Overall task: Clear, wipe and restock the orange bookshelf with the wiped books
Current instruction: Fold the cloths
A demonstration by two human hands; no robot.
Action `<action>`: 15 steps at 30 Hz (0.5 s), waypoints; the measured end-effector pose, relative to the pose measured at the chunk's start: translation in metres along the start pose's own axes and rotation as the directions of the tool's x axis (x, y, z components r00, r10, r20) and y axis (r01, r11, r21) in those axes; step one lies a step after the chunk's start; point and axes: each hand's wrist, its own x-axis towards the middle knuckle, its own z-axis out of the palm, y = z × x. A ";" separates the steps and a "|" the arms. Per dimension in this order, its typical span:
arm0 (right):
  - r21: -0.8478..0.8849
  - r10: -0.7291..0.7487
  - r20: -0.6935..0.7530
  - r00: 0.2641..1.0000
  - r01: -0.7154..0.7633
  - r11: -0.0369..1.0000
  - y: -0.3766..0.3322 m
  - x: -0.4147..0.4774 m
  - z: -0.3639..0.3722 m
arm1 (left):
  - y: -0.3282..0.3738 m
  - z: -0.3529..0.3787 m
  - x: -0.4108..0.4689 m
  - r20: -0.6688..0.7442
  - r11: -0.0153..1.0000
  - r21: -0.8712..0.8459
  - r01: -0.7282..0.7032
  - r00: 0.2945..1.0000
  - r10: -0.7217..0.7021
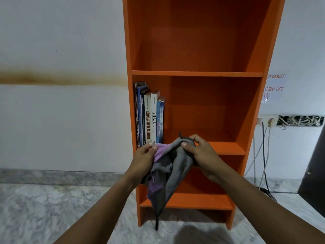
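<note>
Closest to me, two bare forearms reach forward over the pale marbled floor [52, 205]. The left hand [144, 158] and the right hand [202, 155] are both closed on a grey and purple cloth [168, 169], each pinching its upper edge between thumb and fingers, so the cloth bunches between them and hangs down, a dark strap trailing almost to the floor. The cloth is held in front of the orange bookshelf [197, 73], covering part of the front edge of the middle shelf and much of the left side of the compartment below it.

Behind the hands, a row of books [150, 117] stands upright at the left end of the middle shelf, pressed against the left side panel; their lower ends are partly hidden by the left hand and the cloth. The rest of that shelf is bare, and so are the compartments above and below.

Past the bookshelf is a white wall [61, 41] with a brown stain band across it. To the right, plugs and cables [263, 147] hang from a socket strip [267, 118], beneath a handwritten notice [274, 88] partly cut off by the shelf's side panel.
</note>
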 end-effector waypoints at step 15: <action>-0.017 0.067 0.192 0.979 -0.065 0.998 -0.071 0.156 0.061 | 0.087 -0.135 0.134 0.287 0.975 0.066 0.214 0.931 -0.224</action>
